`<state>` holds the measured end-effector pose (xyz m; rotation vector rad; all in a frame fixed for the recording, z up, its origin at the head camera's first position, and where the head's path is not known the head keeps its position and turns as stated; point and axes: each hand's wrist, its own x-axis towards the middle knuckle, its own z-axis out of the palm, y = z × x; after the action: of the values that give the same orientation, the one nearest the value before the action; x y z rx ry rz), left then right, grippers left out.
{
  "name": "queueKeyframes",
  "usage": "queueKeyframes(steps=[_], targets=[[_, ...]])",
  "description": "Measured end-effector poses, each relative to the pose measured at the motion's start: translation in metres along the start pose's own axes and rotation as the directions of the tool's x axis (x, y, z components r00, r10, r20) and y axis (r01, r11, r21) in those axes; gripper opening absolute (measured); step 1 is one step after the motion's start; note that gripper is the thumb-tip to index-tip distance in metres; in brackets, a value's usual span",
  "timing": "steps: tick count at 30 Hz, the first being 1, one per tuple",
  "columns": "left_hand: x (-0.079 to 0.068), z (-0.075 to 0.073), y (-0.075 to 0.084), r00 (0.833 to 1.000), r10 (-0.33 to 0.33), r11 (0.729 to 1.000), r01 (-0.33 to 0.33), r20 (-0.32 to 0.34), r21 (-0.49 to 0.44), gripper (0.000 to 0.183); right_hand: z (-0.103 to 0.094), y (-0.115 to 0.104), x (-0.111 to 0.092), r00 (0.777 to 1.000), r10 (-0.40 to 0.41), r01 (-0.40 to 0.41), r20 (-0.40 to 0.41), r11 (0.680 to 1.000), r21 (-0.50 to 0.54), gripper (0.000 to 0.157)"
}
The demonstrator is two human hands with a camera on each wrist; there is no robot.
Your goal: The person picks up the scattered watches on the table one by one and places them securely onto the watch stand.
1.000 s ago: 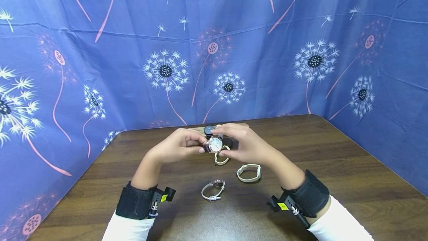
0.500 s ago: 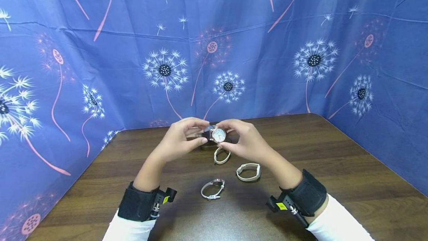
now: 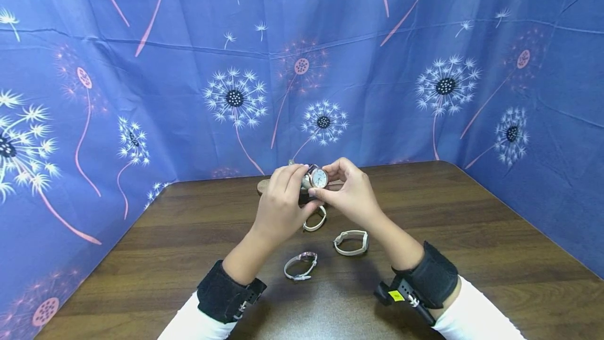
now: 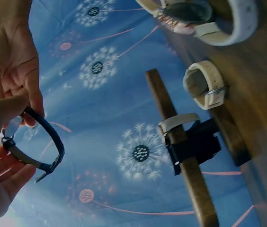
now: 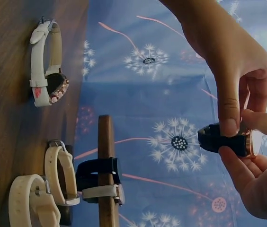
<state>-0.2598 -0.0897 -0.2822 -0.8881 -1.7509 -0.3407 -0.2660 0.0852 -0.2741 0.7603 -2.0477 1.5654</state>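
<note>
Both hands are on the wristwatch, pale dial up, right in the middle of the head view!

Here's the left hand, thumb and fingers clamped on the dark strap, and here's the right hand, index finger and thumb pinching the watch by its case, all of it up off the tabletop. Below, in the lower middle of the head view, sit three more: a white watch nearest the bottom edge, a cream watch to its right, and a smaller cream watch just under the hands. Over in the right wrist view, lower left of centre, a wooden bar carries a black-strapped watch and a white-strapped one, side by side.
</note>
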Motion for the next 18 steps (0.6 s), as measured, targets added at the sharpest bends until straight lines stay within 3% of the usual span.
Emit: queueKeyframes(steps=[6,13,18], targets=[[-0.0037,0.0040,-0.0024,0.999,-0.020,1.000,0.021,-0.041,0.018,0.051,0.0048,0.0001,-0.0014,0.996,0.079,-0.080,0.042,0.997,0.022,0.043],[-0.0045,0.0037,-0.0054,0.999,-0.041,0.999,0.041,-0.028,-0.007,0.053,0.0036,0.0025,-0.0005,0.996,0.064,-0.065,0.057,0.998,0.007,0.031],[-0.0051,0.0040,-0.0064,0.997,-0.067,0.997,0.066,-0.022,-0.048,0.056,0.0047,0.0020,0.0005,0.997,0.052,-0.055,0.054,0.996,0.067,0.021]])
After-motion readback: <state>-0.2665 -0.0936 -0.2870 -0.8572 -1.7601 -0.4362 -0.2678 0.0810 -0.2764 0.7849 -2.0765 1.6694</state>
